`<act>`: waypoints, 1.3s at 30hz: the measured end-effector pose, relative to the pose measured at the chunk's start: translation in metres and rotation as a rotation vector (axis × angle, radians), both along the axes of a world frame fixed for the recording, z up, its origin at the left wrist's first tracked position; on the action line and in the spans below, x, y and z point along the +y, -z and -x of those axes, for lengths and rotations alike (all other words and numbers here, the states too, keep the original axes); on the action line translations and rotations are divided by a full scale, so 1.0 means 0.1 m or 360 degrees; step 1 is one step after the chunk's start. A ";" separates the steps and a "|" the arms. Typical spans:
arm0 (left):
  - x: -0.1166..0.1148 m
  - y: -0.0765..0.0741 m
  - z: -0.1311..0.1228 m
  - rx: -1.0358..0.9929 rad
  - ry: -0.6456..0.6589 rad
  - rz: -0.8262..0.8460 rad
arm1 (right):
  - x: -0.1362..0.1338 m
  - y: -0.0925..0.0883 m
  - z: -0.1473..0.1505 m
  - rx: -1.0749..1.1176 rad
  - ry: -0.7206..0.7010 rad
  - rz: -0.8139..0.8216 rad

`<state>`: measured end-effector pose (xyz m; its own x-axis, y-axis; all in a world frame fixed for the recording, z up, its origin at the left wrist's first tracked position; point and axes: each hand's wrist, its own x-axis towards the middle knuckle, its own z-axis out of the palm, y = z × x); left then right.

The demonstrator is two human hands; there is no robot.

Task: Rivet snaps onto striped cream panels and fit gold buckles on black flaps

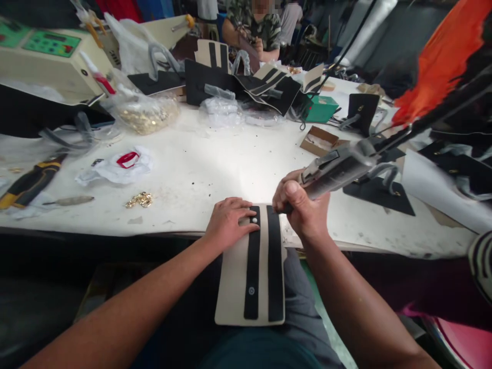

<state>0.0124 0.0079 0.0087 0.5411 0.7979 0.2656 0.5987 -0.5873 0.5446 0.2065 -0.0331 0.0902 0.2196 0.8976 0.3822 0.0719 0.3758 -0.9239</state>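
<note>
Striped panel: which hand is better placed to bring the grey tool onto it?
The right hand, I'd judge: it already grips the grey tool, close to the far end of the striped panel. The left hand rests on the panel beside its far stud.

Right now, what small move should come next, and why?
Probably ease the tool leftward, toward the shiny stud: your right hand holds it just right of there, and your left hand rests on the striped panel, fingers either side of the stud.

No legible text anywhere.
</note>
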 end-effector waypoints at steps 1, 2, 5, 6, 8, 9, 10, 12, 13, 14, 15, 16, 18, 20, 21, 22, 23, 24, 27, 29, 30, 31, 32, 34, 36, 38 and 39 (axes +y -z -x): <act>0.00 0.00 0.00 -0.0004 -0.0003 -0.0004 | -0.13 -0.03 -0.09 0.0025 0.0105 0.0054; 0.00 0.00 0.00 -0.0009 -0.0001 -0.0008 | -0.27 -0.03 -0.18 0.0004 0.0211 0.0155; 0.01 -0.01 0.01 -0.0027 0.0026 -0.0023 | -0.70 0.11 -0.47 -0.0369 0.0493 0.0573; 0.01 -0.02 0.02 -0.0034 0.0037 -0.0029 | -0.82 0.19 -0.56 -0.0529 0.0568 0.0674; 0.03 -0.02 0.03 -0.0046 0.0055 -0.0035 | -1.01 0.39 -0.72 -0.0772 0.0682 0.0800; 0.03 -0.02 0.03 -0.0051 0.0062 -0.0035 | -1.09 0.48 -0.79 -0.0849 0.0715 0.0822; 0.04 -0.02 0.04 -0.0055 0.0069 -0.0032 | -1.16 0.56 -0.85 -0.0907 0.0747 0.0802; 0.04 -0.02 0.04 -0.0066 0.0080 -0.0024 | -1.32 0.68 -0.91 -0.1031 0.0906 0.0637; 0.05 -0.03 0.04 -0.0073 0.0085 -0.0018 | -1.42 0.72 -0.91 -0.1115 0.1036 0.0500; 0.04 -0.03 0.04 -0.0083 0.0090 -0.0010 | -1.51 0.76 -0.89 -0.1201 0.1162 0.0337; 0.04 -0.04 0.04 -0.0095 0.0093 0.0001 | -1.60 0.80 -0.85 -0.1294 0.1238 0.0181; 0.04 -0.05 0.03 -0.0108 0.0096 0.0015 | -1.68 0.85 -0.79 -0.1401 0.1220 0.0054; 0.03 -0.08 0.02 -0.0141 0.0095 0.0057 | -1.76 0.96 -0.64 -0.1646 0.0910 -0.0122; 0.02 -0.12 0.00 -0.0187 0.0080 0.0123 | -1.69 1.07 -0.49 -0.1840 0.0503 -0.0201; 0.01 -0.15 0.00 -0.0217 0.0071 0.0166 | -1.61 1.11 -0.43 -0.1881 0.0346 -0.0224; 0.01 -0.17 0.00 -0.0256 0.0060 0.0217 | -1.51 1.11 -0.38 -0.1865 0.0224 -0.0259; 0.00 -0.20 0.00 -0.0306 0.0046 0.0276 | -1.39 1.09 -0.34 -0.1789 0.0110 -0.0298; 0.00 -0.23 0.01 -0.0367 0.0027 0.0343 | -1.27 1.03 -0.31 -0.1660 -0.0003 -0.0334; -0.05 -0.33 0.07 -0.0620 -0.0073 0.0601 | -0.94 0.69 -0.24 -0.1047 -0.0156 -0.0391; -0.13 -0.41 0.13 -0.0827 -0.0163 0.0745 | -0.80 0.40 -0.20 -0.0591 -0.0046 -0.0266; -0.19 -0.46 0.16 -0.0935 -0.0195 0.0823 | -0.74 0.27 -0.18 -0.0401 0.0021 -0.0162; -0.25 -0.51 0.18 -0.1064 -0.0215 0.0925 | -0.68 0.15 -0.17 -0.0253 0.0057 -0.0043; -0.32 -0.56 0.20 -0.1210 -0.0224 0.1052 | -0.63 0.06 -0.16 -0.0149 0.0058 0.0080; -0.47 -0.64 0.23 -0.1484 -0.0215 0.1344 | -0.53 -0.01 -0.17 -0.0043 -0.0019 0.0294; -0.60 -0.67 0.23 -0.1612 -0.0216 0.1583 | -0.45 0.04 -0.19 -0.0022 -0.0100 0.0478; -0.69 -0.65 0.21 -0.1573 -0.0290 0.1684 | -0.42 0.17 -0.21 -0.0095 -0.0018 0.0563; -0.72 -0.61 0.20 -0.1556 -0.0351 0.1709 | -0.43 0.26 -0.21 -0.0165 0.0115 0.0538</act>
<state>-0.0076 -0.0645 0.0702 0.3422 0.8854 -0.3146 -0.2350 0.4048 0.8837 0.2276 -0.0766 0.0647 0.2627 0.9607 0.0898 0.1868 0.0407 -0.9816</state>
